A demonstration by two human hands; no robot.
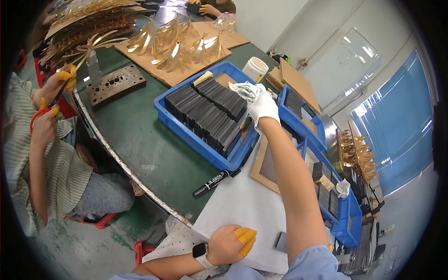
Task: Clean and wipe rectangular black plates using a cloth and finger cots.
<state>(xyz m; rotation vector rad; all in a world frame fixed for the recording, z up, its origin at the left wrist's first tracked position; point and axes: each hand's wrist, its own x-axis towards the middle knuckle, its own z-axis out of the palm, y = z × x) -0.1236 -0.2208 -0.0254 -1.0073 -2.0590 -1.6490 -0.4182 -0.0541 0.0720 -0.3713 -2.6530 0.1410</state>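
Observation:
My right hand (pixel 264 108), in a white glove, reaches over the right edge of a blue crate. It is closed on a crumpled white cloth (pixel 247 90). Rows of thin black plates (pixel 205 109) stand packed in the blue crate (pixel 196 148). My left hand (pixel 232 244) is curled over the white sheet (pixel 247 205) near me, with yellow finger cots on some fingers; nothing shows in it. Right of that hand a small dark plate (pixel 281 242) lies on the sheet, and farther off is a wooden frame (pixel 266 165), partly behind my right forearm.
A black marker (pixel 211 183) lies before the crate. More blue crates (pixel 349 219) stand on the right, a white bucket (pixel 255 69) behind. Gold pieces (pixel 175 44) cover cardboard at the back. At left, a co-worker holds orange-handled scissors (pixel 41 112) by a drilled metal block (pixel 116 84).

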